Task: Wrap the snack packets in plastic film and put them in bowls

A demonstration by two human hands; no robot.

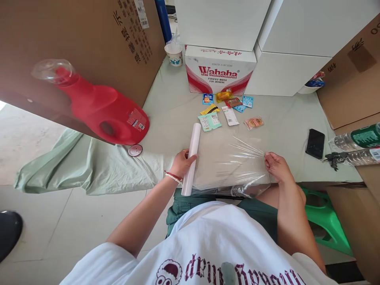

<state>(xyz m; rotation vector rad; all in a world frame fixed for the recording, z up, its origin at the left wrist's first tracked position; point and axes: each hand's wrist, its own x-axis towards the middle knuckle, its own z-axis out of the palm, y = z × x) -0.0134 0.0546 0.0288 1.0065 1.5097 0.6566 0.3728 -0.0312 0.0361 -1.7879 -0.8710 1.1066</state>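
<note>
My left hand (183,163) is wrapped round a white roll of plastic wrap (194,144), which stands slantwise near the table's front edge. From the roll a clear sheet of plastic wrap (228,162) stretches rightward across the table. My right hand (276,166) pinches the sheet's far edge, and creases fan out from the fingers. The sheet's lower part hangs over the table edge above my lap. Just beyond it lie several small snack packets, among them a mint-green packet (210,122), a white sachet (230,116) and a pink clear-wrapped packet (254,122).
A Wahaha carton (219,73) stands at the back against white cabinets (219,23). To the left are a large red jug (109,111), a round tin (135,150) and a paper cup (173,55). A black phone (315,143) and plastic bottles (365,137) lie on the right.
</note>
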